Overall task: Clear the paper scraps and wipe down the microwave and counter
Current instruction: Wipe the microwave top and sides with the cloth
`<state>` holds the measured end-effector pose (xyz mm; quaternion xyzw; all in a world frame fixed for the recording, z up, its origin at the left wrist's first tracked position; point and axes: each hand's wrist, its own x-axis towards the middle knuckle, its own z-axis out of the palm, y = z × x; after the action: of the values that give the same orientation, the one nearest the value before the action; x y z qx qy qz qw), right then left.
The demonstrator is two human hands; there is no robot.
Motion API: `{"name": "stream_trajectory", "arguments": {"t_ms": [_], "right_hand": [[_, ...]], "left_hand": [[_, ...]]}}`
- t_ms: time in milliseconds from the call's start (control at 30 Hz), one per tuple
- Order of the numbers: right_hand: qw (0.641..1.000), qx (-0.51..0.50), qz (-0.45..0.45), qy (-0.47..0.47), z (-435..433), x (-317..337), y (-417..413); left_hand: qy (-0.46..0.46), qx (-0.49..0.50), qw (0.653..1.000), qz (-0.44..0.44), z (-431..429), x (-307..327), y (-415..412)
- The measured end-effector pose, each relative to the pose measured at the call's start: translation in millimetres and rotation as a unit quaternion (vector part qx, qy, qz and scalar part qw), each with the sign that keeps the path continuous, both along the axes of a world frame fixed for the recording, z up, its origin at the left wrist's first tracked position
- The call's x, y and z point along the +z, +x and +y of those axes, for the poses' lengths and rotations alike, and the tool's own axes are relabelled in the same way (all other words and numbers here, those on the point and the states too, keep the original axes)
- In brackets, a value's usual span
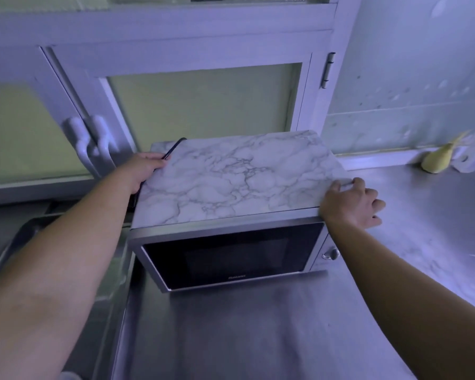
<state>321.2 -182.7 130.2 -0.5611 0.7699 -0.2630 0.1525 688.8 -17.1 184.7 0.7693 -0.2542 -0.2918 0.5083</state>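
2 hands, head view: left hand [143, 168] curled round the left edge of the microwave [231, 256], beside a black cable [173, 148]; right hand [351, 204] curled over its marbled top's right edge. Microwave stood on the steel counter [258, 338]; door logo [236, 276] was illegible.

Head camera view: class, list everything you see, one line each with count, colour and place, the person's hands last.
microwave: one, silver with black door and marble-patterned top, on the counter
counter: one, steel grey, under and right of the microwave
cord: one, black, at the microwave's back left corner
cabinet doors: two, white with pale panes, behind the microwave
lump: one, yellow, back right on the counter
left hand: one, at the microwave's left rear edge, grip unclear
right hand: one, grip on the microwave's right top corner
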Motion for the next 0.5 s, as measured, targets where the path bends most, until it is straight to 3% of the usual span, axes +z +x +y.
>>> {"name": "stream_trajectory", "arguments": {"t_ms": [200, 367, 500], "right_hand": [[0.995, 0.068, 0.073, 0.016, 4, 5, -5], [0.96, 0.23, 0.144, -0.066, 8, 8, -9], [0.924, 0.3, 0.135, -0.196, 18, -6, -21]], "left_hand": [[0.005, 0.049, 0.989, -0.136, 23, 23, -56], [0.035, -0.021, 0.965, -0.26, 57, 12, -122], [0.067, -0.044, 0.936, -0.342, 78, -21, -156]]}}
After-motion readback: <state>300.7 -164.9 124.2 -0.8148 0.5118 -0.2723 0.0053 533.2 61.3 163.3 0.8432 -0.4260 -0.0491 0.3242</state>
